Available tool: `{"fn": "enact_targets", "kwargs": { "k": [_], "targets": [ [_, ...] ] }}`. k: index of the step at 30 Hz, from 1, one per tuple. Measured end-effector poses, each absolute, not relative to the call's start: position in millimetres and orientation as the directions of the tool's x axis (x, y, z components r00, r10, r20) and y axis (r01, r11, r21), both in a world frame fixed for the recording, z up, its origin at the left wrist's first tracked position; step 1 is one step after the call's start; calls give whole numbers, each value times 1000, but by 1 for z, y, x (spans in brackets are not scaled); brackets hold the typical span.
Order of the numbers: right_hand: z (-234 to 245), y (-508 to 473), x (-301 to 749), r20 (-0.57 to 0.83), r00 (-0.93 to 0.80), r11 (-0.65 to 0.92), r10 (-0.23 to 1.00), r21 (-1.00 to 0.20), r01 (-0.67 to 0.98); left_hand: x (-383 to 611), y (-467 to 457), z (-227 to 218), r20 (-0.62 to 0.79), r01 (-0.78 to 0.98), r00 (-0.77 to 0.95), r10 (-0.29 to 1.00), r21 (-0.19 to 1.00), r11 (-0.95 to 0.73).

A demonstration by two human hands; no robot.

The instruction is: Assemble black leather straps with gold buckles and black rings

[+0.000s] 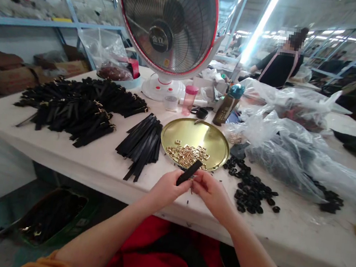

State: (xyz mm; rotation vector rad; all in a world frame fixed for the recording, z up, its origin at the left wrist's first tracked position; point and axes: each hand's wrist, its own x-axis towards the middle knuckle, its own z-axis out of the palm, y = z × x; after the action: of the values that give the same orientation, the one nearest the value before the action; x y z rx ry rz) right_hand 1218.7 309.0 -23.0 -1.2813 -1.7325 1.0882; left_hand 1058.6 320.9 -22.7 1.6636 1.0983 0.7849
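My left hand (171, 187) is closed around a black strap (189, 173), whose flat end slants up to the right. Close beside it, my right hand (205, 189) has its fingers pinched together at the strap's near end; what they hold there is too small to make out. Just beyond both hands lies a round gold tray (173, 130) with a heap of small gold buckles (188, 154) along its near side. A fanned bundle of black straps (142, 144) rests left of the tray. To the right is a scatter of small black rolled pieces (254, 191).
A large pile of black straps with gold fittings (73, 106) covers the table's left part. Behind the tray stand a heater-like fan (164, 39), a pink-lidded cup (189, 100) and a brown bottle (226, 107). Clear plastic bags (290, 152) lie at right. A person (280, 66) is farther back.
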Motion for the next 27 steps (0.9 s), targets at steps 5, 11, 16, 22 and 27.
{"fn": "enact_targets", "kwargs": {
  "k": [5,11,16,22,27],
  "targets": [
    [-24,284,1217,-151,-329,-191,932,-977,-91,1059,307,-20,-9,300,355,935,948,-105],
    [-42,276,1209,-90,-196,-111,976,-989,-97,1059,300,-22,-44,392,347,937,914,-103],
    [-55,277,1213,-80,-84,-86,993,-994,-71,1061,300,-28,-108,448,406,907,889,-95],
    [-57,281,1216,-319,81,-250,944,-856,-453,1056,298,-41,-177,332,414,893,943,33],
    [-57,283,1215,-475,-3,-347,880,-638,-687,1049,295,-43,-161,471,514,842,874,-120]
  ]
}}
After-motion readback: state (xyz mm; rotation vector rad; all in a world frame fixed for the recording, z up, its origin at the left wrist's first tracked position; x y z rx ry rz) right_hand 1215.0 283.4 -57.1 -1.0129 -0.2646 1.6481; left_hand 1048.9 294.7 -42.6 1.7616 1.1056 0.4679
